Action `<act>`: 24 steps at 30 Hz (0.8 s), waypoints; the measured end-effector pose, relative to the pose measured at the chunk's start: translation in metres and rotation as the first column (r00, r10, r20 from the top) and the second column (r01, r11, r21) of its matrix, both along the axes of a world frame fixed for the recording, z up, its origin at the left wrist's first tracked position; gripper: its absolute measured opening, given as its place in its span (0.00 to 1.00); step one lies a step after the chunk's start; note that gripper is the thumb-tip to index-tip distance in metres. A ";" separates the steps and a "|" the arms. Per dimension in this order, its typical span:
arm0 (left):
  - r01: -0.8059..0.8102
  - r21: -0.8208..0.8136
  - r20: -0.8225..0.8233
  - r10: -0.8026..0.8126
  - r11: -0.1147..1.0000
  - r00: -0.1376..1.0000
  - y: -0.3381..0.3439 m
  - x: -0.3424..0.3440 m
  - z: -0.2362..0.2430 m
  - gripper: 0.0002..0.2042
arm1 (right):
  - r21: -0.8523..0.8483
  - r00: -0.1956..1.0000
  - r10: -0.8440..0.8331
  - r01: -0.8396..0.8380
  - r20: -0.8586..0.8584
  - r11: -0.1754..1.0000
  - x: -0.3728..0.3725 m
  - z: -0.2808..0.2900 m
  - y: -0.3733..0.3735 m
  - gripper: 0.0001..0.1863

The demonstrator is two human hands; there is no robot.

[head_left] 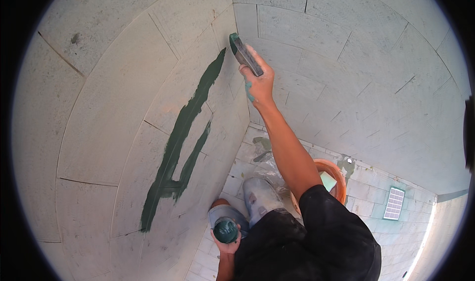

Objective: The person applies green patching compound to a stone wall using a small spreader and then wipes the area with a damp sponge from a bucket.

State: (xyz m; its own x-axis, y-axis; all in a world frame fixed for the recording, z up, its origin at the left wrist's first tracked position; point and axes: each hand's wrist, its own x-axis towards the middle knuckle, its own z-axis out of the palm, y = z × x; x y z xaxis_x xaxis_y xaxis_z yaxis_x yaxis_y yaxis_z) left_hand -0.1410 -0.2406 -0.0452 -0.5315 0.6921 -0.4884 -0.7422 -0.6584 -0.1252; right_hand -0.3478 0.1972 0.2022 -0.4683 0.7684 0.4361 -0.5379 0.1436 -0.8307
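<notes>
Pale stone-like slabs make up the left wall [99, 127] and the right wall [376, 73] in front of you, meeting in an upright corner. Below them spreads the tiled floor [366, 194], light and stained with green in places. On the left wall a long dark green band [179, 132] slants up towards the corner, with a shorter strip [192, 161] to its right, the two joined near the bottom. The orange bucket [342, 182] stands on the floor to your right, partly behind your black sleeve [329, 214]. Your right hand [261, 83], smeared with green, is stretched up near the corner, its fingers closed round a flat hand tool [248, 58]. The tool's green-coated end is just above the band's top; whether it touches the wall, you cannot tell from here. Low down, your left hand [229, 245] grips a small round cup [226, 219] from beneath, with dark green paste [226, 232] inside. Smallest is the pale green block [327, 181] in the bucket
</notes>
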 end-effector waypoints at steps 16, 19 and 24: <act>0.019 -0.025 -0.021 -0.020 1.000 1.000 0.004 -0.002 0.008 0.33 | -0.026 0.908 0.419 -0.419 -0.006 0.908 0.058 -0.023 -0.087 0.27; 0.029 -0.075 0.007 -0.029 0.997 1.000 0.010 -0.004 0.010 0.34 | -0.295 0.993 0.113 -0.121 -0.045 0.948 0.017 -0.010 -0.025 0.24; 0.034 -0.181 0.070 -0.022 0.983 0.997 0.008 -0.004 0.006 0.37 | -0.213 0.994 0.027 -0.004 0.106 0.977 -0.015 0.011 0.006 0.27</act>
